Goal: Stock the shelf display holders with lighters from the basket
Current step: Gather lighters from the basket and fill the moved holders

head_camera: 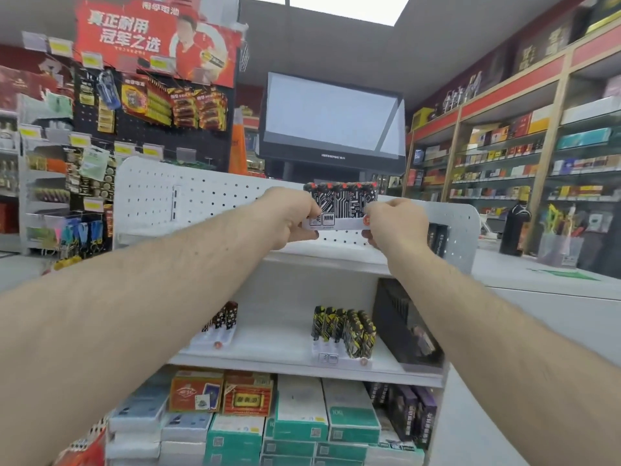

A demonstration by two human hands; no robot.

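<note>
Fingers of your left hand (291, 219) and right hand (389, 224) pinch both ends of a white plastic display holder of black-and-white patterned lighters (341, 206), raised above the white metal shelf (302, 359).

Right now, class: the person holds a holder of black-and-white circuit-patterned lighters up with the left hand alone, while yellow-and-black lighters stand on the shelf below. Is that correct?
Not quite. The head view shows both hands on the lighter holder: the left hand grips its left end and the right hand its right end. The yellow-and-black lighters do stand on the shelf below.
</note>
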